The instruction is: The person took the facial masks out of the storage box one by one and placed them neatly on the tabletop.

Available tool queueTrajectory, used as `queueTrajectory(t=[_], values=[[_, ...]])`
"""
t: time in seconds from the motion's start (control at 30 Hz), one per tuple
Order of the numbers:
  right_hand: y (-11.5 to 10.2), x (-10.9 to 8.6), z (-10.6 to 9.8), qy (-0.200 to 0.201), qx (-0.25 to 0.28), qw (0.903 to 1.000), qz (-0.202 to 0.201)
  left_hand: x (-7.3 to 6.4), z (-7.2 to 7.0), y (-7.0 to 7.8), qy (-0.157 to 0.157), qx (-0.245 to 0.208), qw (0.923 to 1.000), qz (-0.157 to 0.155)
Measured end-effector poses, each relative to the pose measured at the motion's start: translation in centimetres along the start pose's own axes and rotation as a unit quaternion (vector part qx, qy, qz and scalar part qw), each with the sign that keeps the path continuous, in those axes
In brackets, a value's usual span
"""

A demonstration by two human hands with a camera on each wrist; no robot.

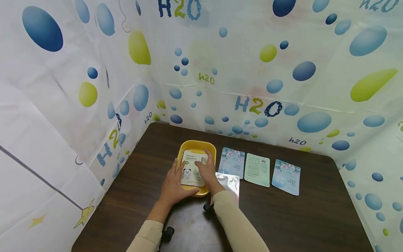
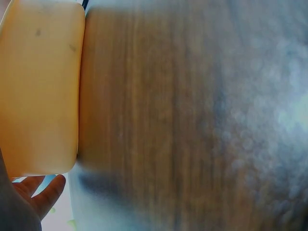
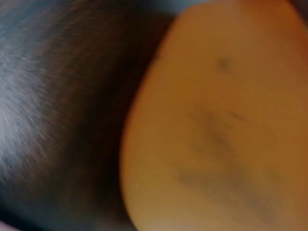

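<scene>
A cream sheet mask packet (image 1: pixel 191 167) with a bear drawing lies face up in a yellow tray (image 1: pixel 198 142). My left hand (image 1: pixel 171 187) is at the tray's near left side, fingers stretched along the packet's left edge, thumb by the front rim. Over the packet's right side is my right hand (image 1: pixel 207 171), its thumb across the printed face and a straight finger by the right edge. The yellow wall (image 2: pixel 41 96) fills the left of the left wrist view, with spread fingertips (image 2: pixel 50 195) past its end. In the blurred right wrist view only the tray (image 3: pixel 216 144) shows clearly.
Right of the tray lie a blue floral packet (image 1: pixel 231 161), a pale green packet (image 1: pixel 257 169) and another blue floral packet (image 1: pixel 286 176). A silver packet (image 1: pixel 232 182) is partly hidden beneath the right forearm. Printed white sheeting (image 1: pixel 245 77) hangs behind the dark wooden table (image 1: pixel 321 217).
</scene>
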State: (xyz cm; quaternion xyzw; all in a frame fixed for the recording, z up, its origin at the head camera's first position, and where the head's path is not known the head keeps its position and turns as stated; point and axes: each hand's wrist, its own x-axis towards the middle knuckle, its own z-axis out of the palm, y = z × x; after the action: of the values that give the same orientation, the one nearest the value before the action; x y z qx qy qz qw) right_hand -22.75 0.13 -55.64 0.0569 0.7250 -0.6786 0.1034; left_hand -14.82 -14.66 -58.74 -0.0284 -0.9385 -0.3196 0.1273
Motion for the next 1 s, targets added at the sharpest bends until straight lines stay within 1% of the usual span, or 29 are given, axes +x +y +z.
queueTrajectory(t=[0.07,0.17,0.47,0.53,0.67,0.77,0.9,1.0], values=[[0.24,-0.05,0.30,-0.001,-0.025,0.9996,0.012,-0.05,0.01,-0.01,0.001,-0.001,1.0000,0.002],[0.42,-0.11,0.53,0.007,-0.033,0.9993,0.015,-0.12,0.01,0.01,-0.002,-0.002,1.0000,0.002],[0.25,0.03,0.60,0.014,0.007,0.9999,-0.004,0.02,-0.04,0.02,0.006,0.000,1.0000,0.004],[0.24,0.02,0.57,0.009,0.024,0.9996,-0.008,0.03,-0.04,0.00,0.005,0.000,1.0000,0.000],[0.00,-0.14,0.34,-0.014,0.080,0.9965,-0.017,0.06,-0.07,0.00,0.002,-0.001,1.0000,-0.006],[-0.07,-0.15,0.23,-0.016,0.112,0.9932,-0.030,0.14,-0.03,-0.03,0.002,0.000,1.0000,-0.004],[0.06,-0.09,0.21,-0.014,0.111,0.9930,-0.038,0.18,-0.03,0.01,0.005,-0.003,1.0000,-0.001],[0.17,-0.04,0.18,-0.027,0.088,0.9955,-0.024,0.14,-0.06,0.11,0.004,-0.003,1.0000,-0.001]])
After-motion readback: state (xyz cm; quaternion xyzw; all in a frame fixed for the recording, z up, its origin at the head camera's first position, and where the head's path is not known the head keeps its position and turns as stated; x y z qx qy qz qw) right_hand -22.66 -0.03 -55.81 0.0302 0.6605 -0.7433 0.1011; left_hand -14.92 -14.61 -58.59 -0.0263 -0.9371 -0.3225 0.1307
